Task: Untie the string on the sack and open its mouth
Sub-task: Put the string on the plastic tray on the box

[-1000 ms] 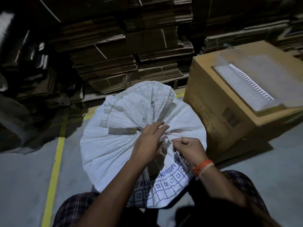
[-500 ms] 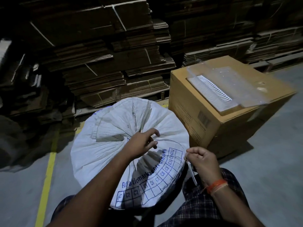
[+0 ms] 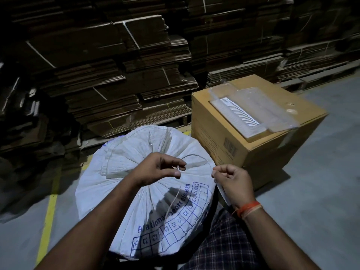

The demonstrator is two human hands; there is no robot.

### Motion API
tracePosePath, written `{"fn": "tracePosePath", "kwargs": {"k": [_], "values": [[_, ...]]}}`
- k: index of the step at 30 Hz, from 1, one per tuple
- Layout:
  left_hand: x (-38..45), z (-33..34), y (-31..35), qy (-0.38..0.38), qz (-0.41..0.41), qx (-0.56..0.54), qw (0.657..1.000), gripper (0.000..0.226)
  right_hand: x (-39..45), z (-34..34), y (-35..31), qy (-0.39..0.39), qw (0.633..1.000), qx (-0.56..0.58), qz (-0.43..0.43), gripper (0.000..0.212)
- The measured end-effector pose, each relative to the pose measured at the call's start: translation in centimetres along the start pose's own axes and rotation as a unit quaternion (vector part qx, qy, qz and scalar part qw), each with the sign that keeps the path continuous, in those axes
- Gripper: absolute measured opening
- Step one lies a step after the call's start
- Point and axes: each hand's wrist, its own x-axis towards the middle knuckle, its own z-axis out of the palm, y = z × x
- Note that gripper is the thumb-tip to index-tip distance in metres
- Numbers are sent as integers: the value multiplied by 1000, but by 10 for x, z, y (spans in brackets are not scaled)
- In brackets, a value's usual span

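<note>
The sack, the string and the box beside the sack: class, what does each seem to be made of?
Sack: probably woven plastic, white and matte; fine ribbed weave, printed blue lettering.
String: thin twisted twine, pale; fibre unclear.
Box: brown corrugated cardboard, dull finish, with a printed barcode.

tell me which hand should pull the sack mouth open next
Probably the left hand: it hovers right over the gathered centre of the sack, pinching only the string. The right hand sits off at the sack's edge, gripping the string's other end.
</note>
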Motion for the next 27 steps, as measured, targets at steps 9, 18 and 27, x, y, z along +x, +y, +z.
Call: {"fn": "tracePosePath", "kwargs": {"k": [9,18,27], "values": [[58,19,39,209,122,119,963,12,17,-23,-52,13,994,-92,-60,15],[217,15,110,247,198,241,917,15,125,-80,-138,128,946,-268,-131,13],[313,24,129,173,73,447,875,27,221,-89,-129,132,884,-442,-82,22]]}}
